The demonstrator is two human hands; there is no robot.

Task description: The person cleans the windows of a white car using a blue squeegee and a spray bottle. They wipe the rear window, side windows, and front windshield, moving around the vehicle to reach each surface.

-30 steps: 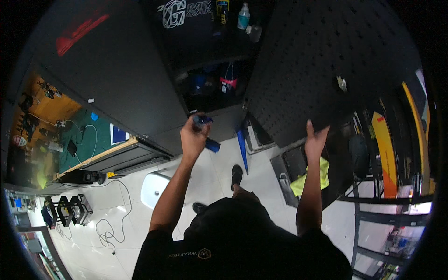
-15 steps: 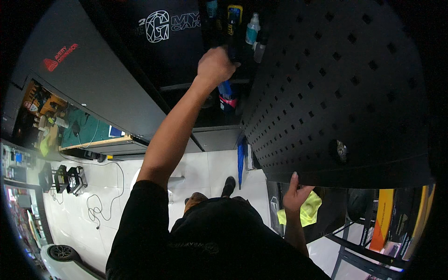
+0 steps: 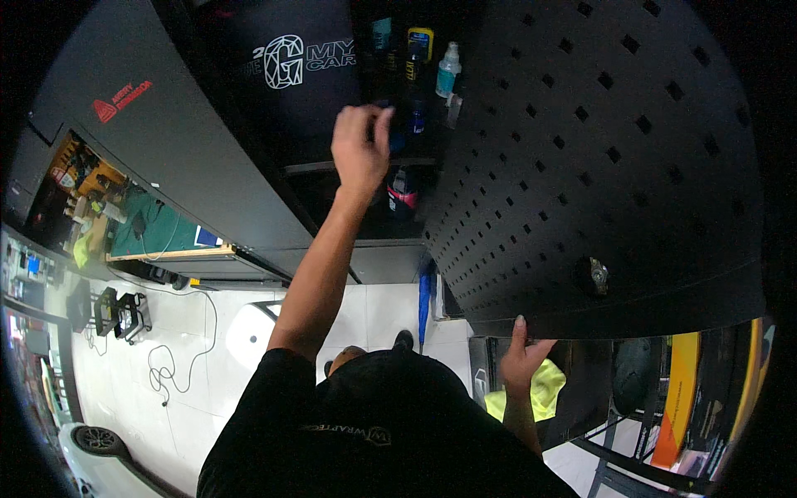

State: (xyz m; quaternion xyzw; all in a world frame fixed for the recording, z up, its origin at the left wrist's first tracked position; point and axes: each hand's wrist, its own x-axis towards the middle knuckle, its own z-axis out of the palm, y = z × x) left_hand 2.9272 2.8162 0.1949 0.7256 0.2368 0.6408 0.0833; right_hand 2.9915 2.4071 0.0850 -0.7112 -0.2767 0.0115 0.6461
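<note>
My left hand (image 3: 360, 156) is raised at the shelves of a black cabinet, slightly blurred. Its fingers are bent and the thumb stands apart, with nothing visible between them. Just right of it, a dark bottle with a blue lower part (image 3: 418, 116) stands on the upper shelf. A dark bottle with a pink-red band (image 3: 402, 196) is on the shelf below. My right hand (image 3: 523, 365) grips the edge of the perforated black cabinet door (image 3: 573, 191), thumb on the near face, fingers hidden behind it.
A clear spray bottle with teal liquid (image 3: 448, 70) and a yellow-labelled container (image 3: 421, 41) stand deeper in the cabinet. A blue folded umbrella (image 3: 424, 307) leans below. A yellow-green cloth (image 3: 544, 392) lies by my right hand. A white stool (image 3: 253, 336) and a cable (image 3: 170, 378) are on the floor.
My left hand has drawn back down and left from the bottles, uncovering the dark bottle with the blue lower part. My right hand keeps its grip on the door edge. The view has shifted slightly.
</note>
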